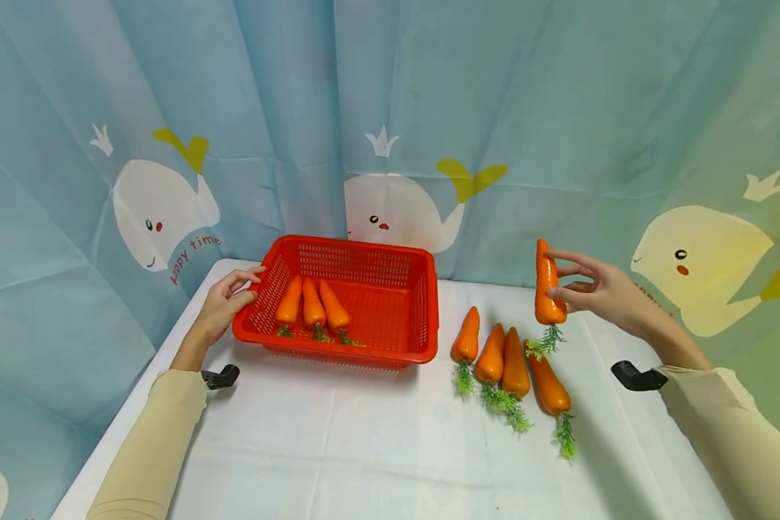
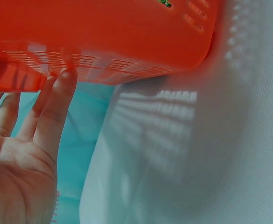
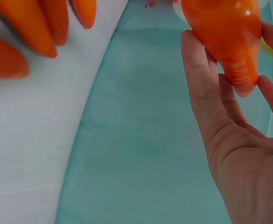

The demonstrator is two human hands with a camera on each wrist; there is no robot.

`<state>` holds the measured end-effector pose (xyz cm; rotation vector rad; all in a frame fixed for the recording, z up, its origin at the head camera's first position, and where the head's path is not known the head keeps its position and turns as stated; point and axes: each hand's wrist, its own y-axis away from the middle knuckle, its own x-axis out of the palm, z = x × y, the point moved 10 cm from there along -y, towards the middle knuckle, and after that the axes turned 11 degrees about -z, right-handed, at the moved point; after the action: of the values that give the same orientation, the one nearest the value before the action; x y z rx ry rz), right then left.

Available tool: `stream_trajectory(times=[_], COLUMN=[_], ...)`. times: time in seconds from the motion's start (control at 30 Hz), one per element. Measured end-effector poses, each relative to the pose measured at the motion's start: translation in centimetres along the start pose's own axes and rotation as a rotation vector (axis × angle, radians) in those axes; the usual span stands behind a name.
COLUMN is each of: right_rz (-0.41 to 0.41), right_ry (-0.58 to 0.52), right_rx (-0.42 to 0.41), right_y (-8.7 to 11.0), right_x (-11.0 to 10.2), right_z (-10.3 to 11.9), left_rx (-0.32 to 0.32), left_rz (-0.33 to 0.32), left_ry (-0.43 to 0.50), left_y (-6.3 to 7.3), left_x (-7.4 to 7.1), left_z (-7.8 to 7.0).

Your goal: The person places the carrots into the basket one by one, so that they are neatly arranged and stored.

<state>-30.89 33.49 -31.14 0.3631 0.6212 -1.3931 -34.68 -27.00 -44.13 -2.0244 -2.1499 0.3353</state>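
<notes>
At the left end of the red basket [image 1: 383, 354], my left hand [image 1: 224, 300] touches the rim. In the left wrist view its extended fingers [image 2: 52, 105] reach the basket's slotted outer side. Three orange carrots [image 1: 314, 303] with green tops lie side by side in the left part of the basket. My right hand [image 1: 598, 289] pinches another carrot [image 1: 547, 282] between thumb and fingers, raised over the table with its tip up and its leafy green top hanging down. Below and left of that hand, several carrots [image 1: 516, 365] lie in a loose row, leaves toward the front.
A white cloth covers the table [image 1: 299, 448]. Right behind it hangs a pale blue curtain [image 1: 286, 87] printed with white whales. Black wrist mounts [image 1: 637, 377] stick out from both sleeves. The carrot row lies just right of the basket.
</notes>
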Motion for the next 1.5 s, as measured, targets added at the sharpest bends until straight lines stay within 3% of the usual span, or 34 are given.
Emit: stream_trajectory(times=[0.37,0.67,1.13,1.5], right_rz=[0.092,0.186,0.298,0.369], right_ry=[-0.008,-0.035,-0.042,-0.088], right_rx=[-0.041,-0.053,-0.095,-0.095], right_y=[-3.4,-5.8,-9.7,-11.4], right_x=[3.1,7.0,14.5,20.9], right_z=[4.4,7.5,10.9,11.3], left_rx=[-0.005,-0.006,-0.005,-0.007], left_rz=[-0.014,-0.009,-0.015,-0.006], left_ry=[-0.034,-0.025,-0.018,0.010], left_y=[0.0,-0.1,0.1,0.2], left_x=[0.1,0.1,0.0,0.0], left_z=[0.2,0.1,0.0,0.0])
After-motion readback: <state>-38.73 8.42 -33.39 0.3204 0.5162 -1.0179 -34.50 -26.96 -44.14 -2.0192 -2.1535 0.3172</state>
